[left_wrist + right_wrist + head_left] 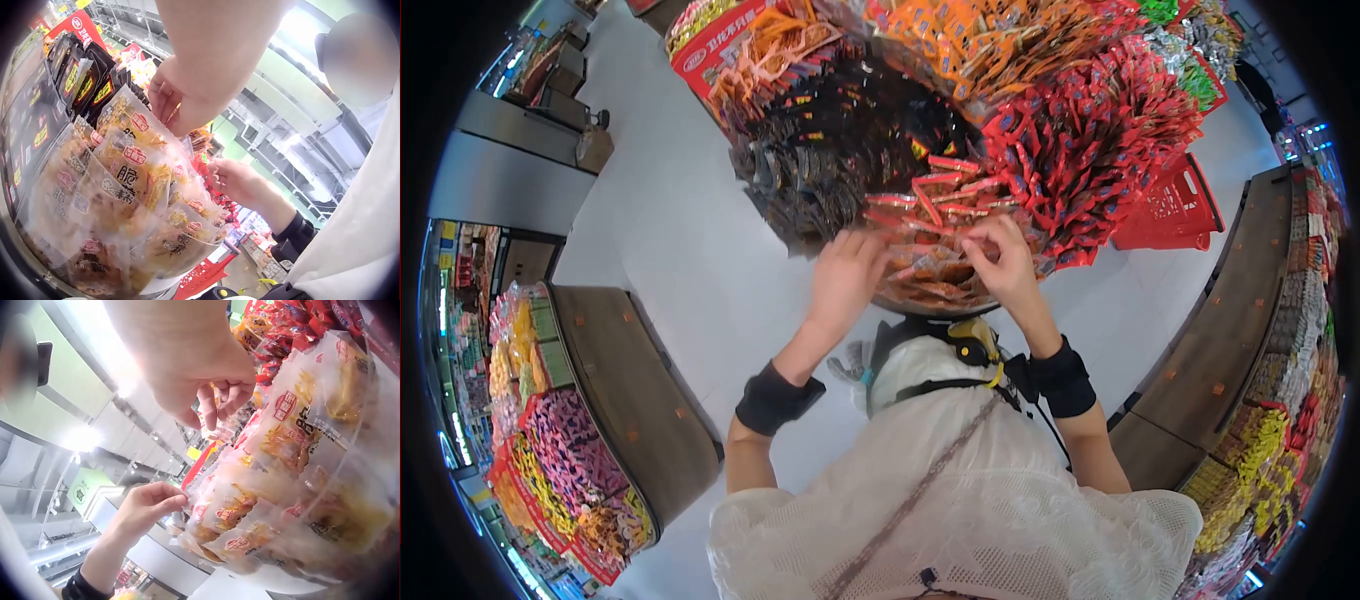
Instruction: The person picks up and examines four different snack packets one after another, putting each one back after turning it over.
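Observation:
Clear snack packets point(930, 280) with orange contents and red labels are heaped in a round display bin point(940, 305) right in front of me. My left hand point(862, 250) pinches the edge of one packet at the heap's left side; the right wrist view shows this hand point(178, 501) with thumb and forefinger on a packet's corner. My right hand point(983, 240) curls its fingers on a packet at the heap's right side. In the left wrist view the left hand point(164, 103) lies on top of the packets point(125, 175), and the right hand point(215, 169) holds a packet edge beyond them.
Black packets point(840, 150), red packets point(1090, 150) and orange packets point(960, 50) fill the display behind the bin. A red shopping basket point(1175, 210) stands at the right. Brown shelf units point(640, 400) with sweets flank the grey floor point(690, 250) on both sides.

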Motion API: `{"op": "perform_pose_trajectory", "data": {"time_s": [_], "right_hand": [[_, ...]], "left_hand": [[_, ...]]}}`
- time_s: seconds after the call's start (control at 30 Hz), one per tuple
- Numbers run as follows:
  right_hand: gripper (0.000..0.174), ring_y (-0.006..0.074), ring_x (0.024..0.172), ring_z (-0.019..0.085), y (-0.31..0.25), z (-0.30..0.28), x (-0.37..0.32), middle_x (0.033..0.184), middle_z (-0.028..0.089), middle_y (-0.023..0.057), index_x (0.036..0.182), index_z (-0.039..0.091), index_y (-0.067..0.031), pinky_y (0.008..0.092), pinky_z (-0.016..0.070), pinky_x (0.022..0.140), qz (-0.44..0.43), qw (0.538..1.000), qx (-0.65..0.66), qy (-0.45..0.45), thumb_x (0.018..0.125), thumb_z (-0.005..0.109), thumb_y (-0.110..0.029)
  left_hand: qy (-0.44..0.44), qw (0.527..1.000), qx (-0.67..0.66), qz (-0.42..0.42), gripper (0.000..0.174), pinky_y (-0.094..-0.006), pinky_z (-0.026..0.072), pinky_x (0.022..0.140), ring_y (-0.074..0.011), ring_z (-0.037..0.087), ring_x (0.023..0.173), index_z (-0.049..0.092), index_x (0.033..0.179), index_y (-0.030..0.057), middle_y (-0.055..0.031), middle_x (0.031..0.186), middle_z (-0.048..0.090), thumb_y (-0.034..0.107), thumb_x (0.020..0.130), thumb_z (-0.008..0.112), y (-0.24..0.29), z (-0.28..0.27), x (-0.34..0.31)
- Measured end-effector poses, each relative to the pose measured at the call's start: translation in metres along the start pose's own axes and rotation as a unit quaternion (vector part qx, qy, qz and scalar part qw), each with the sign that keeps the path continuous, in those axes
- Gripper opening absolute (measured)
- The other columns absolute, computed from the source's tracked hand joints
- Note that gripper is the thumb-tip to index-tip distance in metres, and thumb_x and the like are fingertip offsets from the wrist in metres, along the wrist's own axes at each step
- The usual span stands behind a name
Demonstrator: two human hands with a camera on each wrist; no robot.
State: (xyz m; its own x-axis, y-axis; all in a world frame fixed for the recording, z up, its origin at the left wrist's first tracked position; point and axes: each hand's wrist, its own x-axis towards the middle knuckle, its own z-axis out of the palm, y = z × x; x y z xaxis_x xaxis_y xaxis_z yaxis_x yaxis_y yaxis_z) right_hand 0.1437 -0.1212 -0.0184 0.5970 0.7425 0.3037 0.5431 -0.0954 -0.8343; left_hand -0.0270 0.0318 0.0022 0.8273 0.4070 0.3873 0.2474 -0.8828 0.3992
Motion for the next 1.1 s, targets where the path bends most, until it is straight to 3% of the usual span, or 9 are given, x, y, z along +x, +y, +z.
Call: {"op": "perform_pose_trajectory", "data": {"time_s": [0.13, 0.17, 0.4, 0.43, 0.53, 0.57, 0.97, 1.1], "right_hand": [[0.012, 0.0288, 0.081, 0.051, 0.004, -0.004, -0.004, 0.081, 0.052, 0.0108, 0.081, 0.057, -0.0029, 0.035, 0.041, 0.073, 0.017, 0.999, 0.012, 0.03, 0.072, 0.063, -0.008], [0.01, 0.0145, 0.072, 0.052, 0.012, -0.005, -0.006, 0.082, 0.05, 0.0059, 0.085, 0.057, -0.0017, 0.023, 0.0434, 0.061, -0.015, 0.999, -0.017, 0.031, 0.077, 0.062, -0.003], [0.01, 0.0163, 0.078, 0.052, 0.003, -0.02, -0.003, 0.083, 0.05, 0.0064, 0.085, 0.056, -0.0012, 0.0247, 0.044, 0.063, 0.017, 0.999, 0.002, 0.049, 0.078, 0.061, -0.003], [0.01, 0.0235, 0.081, 0.052, -0.003, -0.022, -0.002, 0.082, 0.053, 0.0087, 0.081, 0.057, -0.0016, 0.0301, 0.0425, 0.069, 0.065, 0.996, 0.03, 0.058, 0.075, 0.063, -0.005], [0.01, 0.0238, 0.08, 0.052, -0.005, -0.03, -0.001, 0.083, 0.053, 0.0091, 0.082, 0.057, -0.0019, 0.0298, 0.043, 0.067, 0.101, 0.992, 0.035, 0.06, 0.075, 0.062, -0.006], [0.01, 0.0238, 0.08, 0.053, 0.011, -0.028, -0.003, 0.084, 0.052, 0.0092, 0.082, 0.057, -0.0023, 0.0299, 0.0432, 0.066, 0.061, 0.996, 0.01, 0.067, 0.076, 0.062, -0.007], [0.009, 0.0232, 0.083, 0.054, 0.023, -0.071, 0.001, 0.083, 0.053, 0.0091, 0.083, 0.057, -0.0019, 0.03, 0.044, 0.071, 0.049, 0.994, 0.062, 0.078, 0.077, 0.061, -0.006], [0.009, 0.022, 0.081, 0.054, 0.033, -0.098, 0.001, 0.084, 0.053, 0.0088, 0.083, 0.057, -0.0019, 0.0291, 0.0441, 0.069, 0.057, 0.992, 0.081, 0.081, 0.076, 0.061, -0.006]], "left_hand": [[0.021, 1.0, -0.01, 0.0, 0.013, -0.035, 0.0441, 0.065, -0.0259, 0.054, 0.076, 0.059, 0.081, 0.0055, -0.006, 0.082, 0.058, 0.009, 0.071, 0.066, 0.001, 0.006, 0.0], [0.021, 1.0, -0.02, -0.011, 0.013, -0.0358, 0.0433, 0.067, -0.0259, 0.054, 0.08, 0.059, 0.082, 0.0059, -0.0062, 0.083, 0.058, 0.01, 0.071, 0.065, 0.002, 0.009, 0.0], [0.047, 0.998, -0.031, -0.037, 0.014, -0.0345, 0.0422, 0.069, -0.0243, 0.054, 0.082, 0.06, 0.083, 0.0074, -0.0053, 0.084, 0.058, 0.013, 0.071, 0.065, 0.004, 0.016, 0.007], [0.043, 0.998, -0.037, -0.036, 0.014, -0.0344, 0.0421, 0.069, -0.0242, 0.054, 0.082, 0.06, 0.083, 0.0075, -0.0052, 0.084, 0.058, 0.013, 0.072, 0.065, 0.004, 0.018, 0.008], [0.032, 0.999, -0.033, -0.02, 0.016, -0.0346, 0.0418, 0.068, -0.0238, 0.054, 0.082, 0.06, 0.086, 0.0091, -0.0048, 0.084, 0.058, 0.015, 0.072, 0.065, 0.011, 0.02, 0.014], [0.032, 0.999, -0.035, -0.017, 0.016, -0.0344, 0.0419, 0.067, -0.0236, 0.054, 0.082, 0.06, 0.086, 0.0092, -0.0046, 0.085, 0.058, 0.014, 0.072, 0.065, 0.014, 0.023, 0.015], [0.071, 0.995, -0.055, 0.042, 0.022, -0.036, 0.0432, 0.063, -0.0262, 0.054, 0.073, 0.058, 0.083, 0.0069, -0.0077, 0.079, 0.057, 0.009, 0.065, 0.07, 0.059, 0.046, 0.042], [0.059, 0.997, -0.052, 0.012, 0.022, -0.0345, 0.0441, 0.068, -0.0244, 0.054, 0.078, 0.061, 0.084, 0.0065, -0.0063, 0.08, 0.058, 0.014, 0.066, 0.072, 0.086, 0.058, 0.049]]}}
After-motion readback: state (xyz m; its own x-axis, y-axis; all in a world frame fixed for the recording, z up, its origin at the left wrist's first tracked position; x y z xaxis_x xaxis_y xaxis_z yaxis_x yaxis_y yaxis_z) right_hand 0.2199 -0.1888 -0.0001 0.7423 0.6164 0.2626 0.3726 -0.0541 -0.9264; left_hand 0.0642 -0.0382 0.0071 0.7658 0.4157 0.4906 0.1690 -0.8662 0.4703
